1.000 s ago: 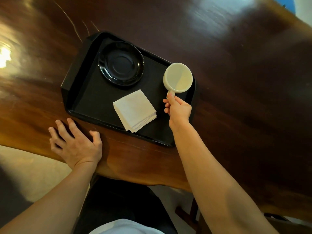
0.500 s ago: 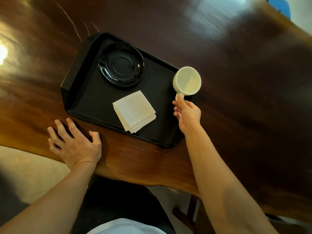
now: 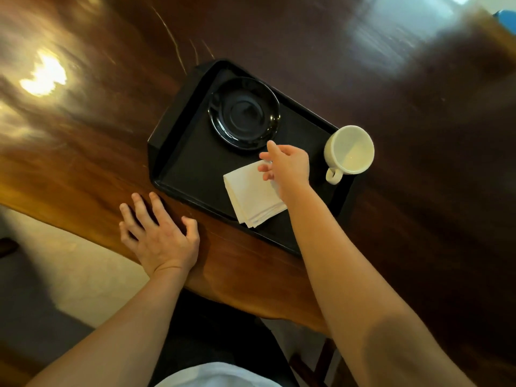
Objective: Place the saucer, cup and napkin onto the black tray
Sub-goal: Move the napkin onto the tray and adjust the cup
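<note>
The black tray (image 3: 184, 152) lies on the dark wooden table. A black saucer (image 3: 243, 113) sits in its far left part. A folded white napkin (image 3: 251, 195) lies in the near middle of the tray. The white cup (image 3: 349, 150) stands at the tray's right edge, handle towards me, with no hand on it. My right hand (image 3: 287, 166) hovers over the napkin's far corner, fingers apart, holding nothing; part of the napkin is hidden under it. My left hand (image 3: 160, 233) rests flat on the table in front of the tray.
The wooden table (image 3: 418, 135) stretches far and right of the tray. Its near edge curves below my left hand, with pale floor (image 3: 69, 275) beyond. A bright light reflection (image 3: 44, 74) shines at the left.
My right hand let go of the cup's handle and moved left over the napkin. The cup now stands by itself at the tray's right edge. The view shifted.
</note>
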Available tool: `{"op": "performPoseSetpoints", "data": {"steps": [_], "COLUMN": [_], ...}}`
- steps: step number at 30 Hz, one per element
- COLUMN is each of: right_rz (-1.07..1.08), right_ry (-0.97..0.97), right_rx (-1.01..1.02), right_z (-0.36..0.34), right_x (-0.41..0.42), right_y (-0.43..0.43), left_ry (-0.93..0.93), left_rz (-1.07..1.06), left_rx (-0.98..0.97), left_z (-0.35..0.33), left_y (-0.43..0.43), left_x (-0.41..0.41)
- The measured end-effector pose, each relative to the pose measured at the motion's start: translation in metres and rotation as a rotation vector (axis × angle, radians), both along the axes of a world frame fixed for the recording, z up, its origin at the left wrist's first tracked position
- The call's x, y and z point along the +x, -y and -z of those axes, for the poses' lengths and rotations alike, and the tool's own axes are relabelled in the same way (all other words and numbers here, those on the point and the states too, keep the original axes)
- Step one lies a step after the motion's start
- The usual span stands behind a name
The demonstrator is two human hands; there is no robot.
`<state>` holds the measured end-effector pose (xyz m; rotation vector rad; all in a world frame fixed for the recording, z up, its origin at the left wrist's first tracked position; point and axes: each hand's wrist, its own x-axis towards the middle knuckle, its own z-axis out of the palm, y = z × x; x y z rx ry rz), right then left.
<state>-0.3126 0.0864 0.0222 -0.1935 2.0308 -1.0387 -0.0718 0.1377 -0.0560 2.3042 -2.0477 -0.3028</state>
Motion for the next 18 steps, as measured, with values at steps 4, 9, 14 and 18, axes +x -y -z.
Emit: {"op": "performPoseSetpoints", "data": {"steps": [4,9,14,18], "right_rz": [0.077,0.094,0.085,0.092], "right_ry": [0.109,0.111,0.104,0.132], "right_rx": [0.081,0.107,0.123,0.076], "right_z": [0.008,0.011,0.012,0.009], "right_x": [-0.003,-0.005,-0.001,0.000], "right_y": [0.024,0.037,0.055,0.052], "left_ry": [0.011,-0.003,0.004,0.008], "left_rz": [0.002,-0.003,-0.002,0.012], "left_rx": [0.011,0.015,0.018,0.004], "left_z": [0.001,0.001,-0.001,0.001], "left_y": [0.000,0.000,0.000,0.000], "left_x": [0.000,0.000,-0.001,0.000]}}
